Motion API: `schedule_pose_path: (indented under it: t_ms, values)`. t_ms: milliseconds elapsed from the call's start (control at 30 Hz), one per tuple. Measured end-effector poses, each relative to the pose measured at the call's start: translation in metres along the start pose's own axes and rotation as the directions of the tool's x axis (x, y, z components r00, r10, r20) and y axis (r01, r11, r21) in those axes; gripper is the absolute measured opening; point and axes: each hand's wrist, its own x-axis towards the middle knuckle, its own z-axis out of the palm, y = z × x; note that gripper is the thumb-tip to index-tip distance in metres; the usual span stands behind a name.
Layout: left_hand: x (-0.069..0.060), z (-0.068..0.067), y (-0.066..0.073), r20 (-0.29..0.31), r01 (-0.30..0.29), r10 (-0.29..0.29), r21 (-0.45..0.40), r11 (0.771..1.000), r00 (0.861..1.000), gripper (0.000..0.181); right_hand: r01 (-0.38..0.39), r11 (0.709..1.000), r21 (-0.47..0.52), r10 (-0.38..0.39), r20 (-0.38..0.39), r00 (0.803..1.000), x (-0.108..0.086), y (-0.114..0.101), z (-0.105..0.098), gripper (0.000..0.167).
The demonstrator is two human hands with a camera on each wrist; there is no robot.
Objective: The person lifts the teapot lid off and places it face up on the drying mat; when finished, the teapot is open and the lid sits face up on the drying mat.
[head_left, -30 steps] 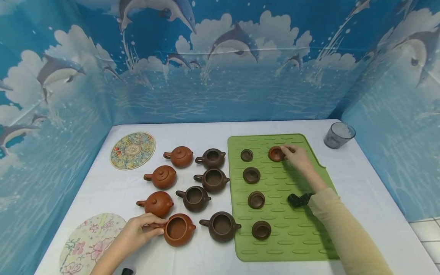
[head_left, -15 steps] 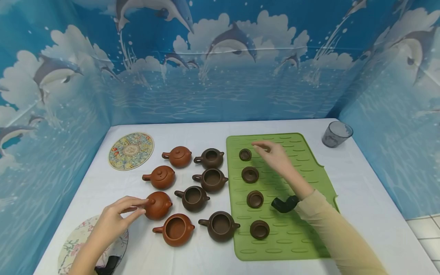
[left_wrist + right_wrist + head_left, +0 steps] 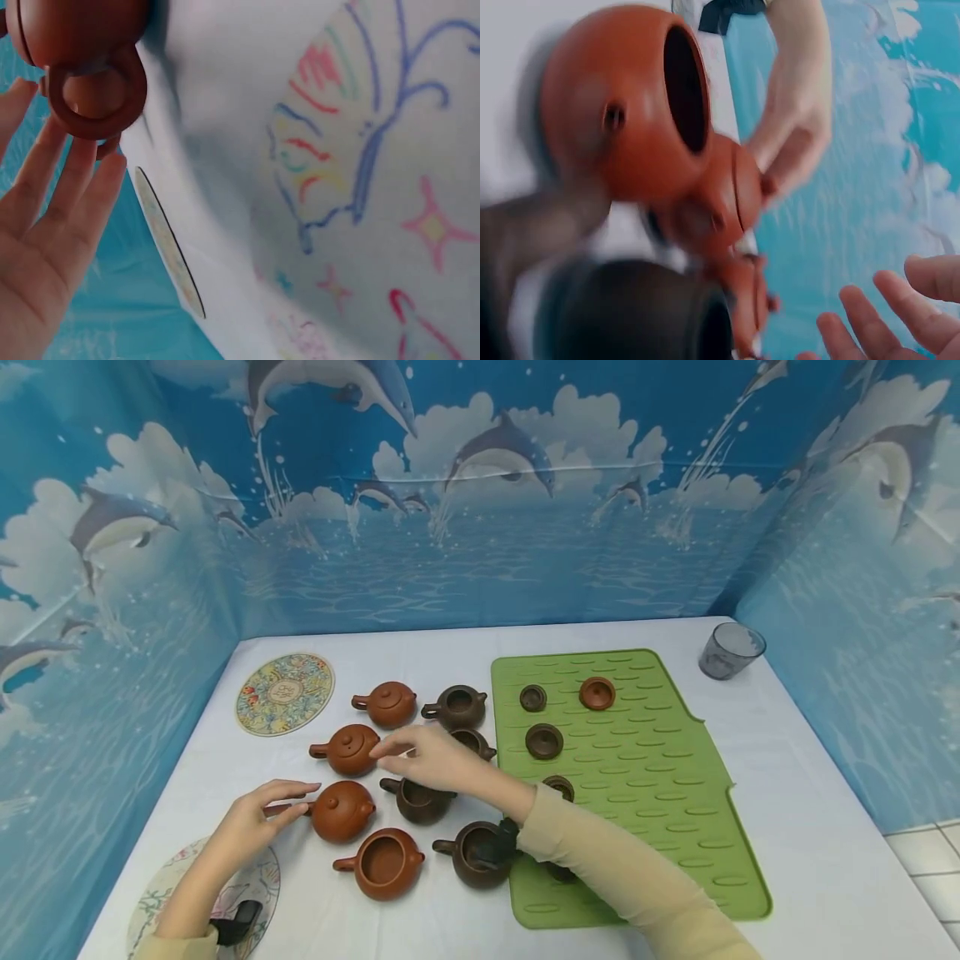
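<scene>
My left hand (image 3: 251,827) is at the handle of a lidded reddish-brown teapot (image 3: 341,812). In the left wrist view its fingers extend toward the ring handle (image 3: 97,124); whether they touch it I cannot tell. My right hand (image 3: 438,760) hovers over the dark teapots, fingers loosely bent and holding nothing, its tips near another lidded teapot (image 3: 352,749). In front stands a lidless reddish teapot (image 3: 388,864). A dark lidless teapot (image 3: 423,800) is partly hidden under the right hand. A reddish lid (image 3: 597,693) lies on the green mat (image 3: 660,777).
Several dark lids, such as one at the mat's left side (image 3: 543,741), lie in a column. A grey glass (image 3: 731,652) stands at the back right. A patterned round mat (image 3: 285,693) lies back left, a floral one (image 3: 258,877) beneath the left forearm.
My right hand has left the reddish lid on the mat and swung left over the teapots. My left hand has let go of the lidless teapot's handle and moved to the lidded teapot behind it.
</scene>
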Motion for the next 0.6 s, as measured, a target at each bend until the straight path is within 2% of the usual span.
schedule_pose_path:
  t_ms: [100,233,500,600]
  values:
    - [0.001,0.002,-0.005,0.021,0.018,-0.017,-0.036,0.999,1.0,0.027,-0.002,0.999,-0.036,0.005,0.085,0.996,0.011,-0.008,0.021,0.024]
    - [0.005,0.004,-0.01,0.037,0.011,-0.009,-0.047,0.999,0.999,0.027,0.002,0.996,-0.084,0.01,0.148,0.989,0.022,-0.014,0.039,0.024]
    - [0.009,0.006,-0.013,0.027,0.023,-0.022,-0.007,1.0,0.999,0.026,-0.002,0.982,-0.187,0.029,0.14,0.99,0.037,-0.018,0.059,0.024]
    - [0.009,0.006,-0.013,0.03,0.024,-0.023,-0.017,1.0,0.999,0.025,0.014,0.969,-0.246,0.02,0.133,0.991,0.038,-0.019,0.065,0.023]
